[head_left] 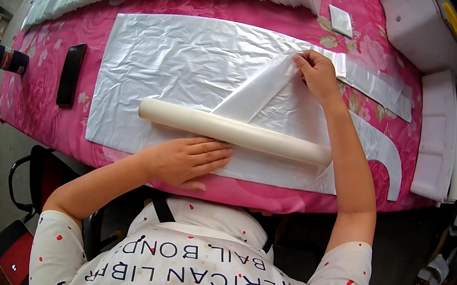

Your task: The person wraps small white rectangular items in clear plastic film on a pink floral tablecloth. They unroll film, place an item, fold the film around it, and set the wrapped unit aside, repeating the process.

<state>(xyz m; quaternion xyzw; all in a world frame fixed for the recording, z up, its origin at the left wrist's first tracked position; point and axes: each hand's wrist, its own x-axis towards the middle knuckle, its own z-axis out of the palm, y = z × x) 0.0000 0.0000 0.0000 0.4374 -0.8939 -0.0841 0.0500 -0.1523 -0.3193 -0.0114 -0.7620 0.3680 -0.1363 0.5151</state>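
Pink floral tablecloth (35,104) covered by a crinkled white plastic sheet (181,62).
Left hand (186,159) lies flat, fingers extended, against the near side of a cream roll (236,132); right hand (317,73), farther right, pinches a folded plastic strip (258,90).

Bare white sheet (182,56) lies open between the black phone (71,74) and the roll (234,131).

Single head cam, fisheye, looks steeply down at near pink table (41,105); rim prob. distorted.
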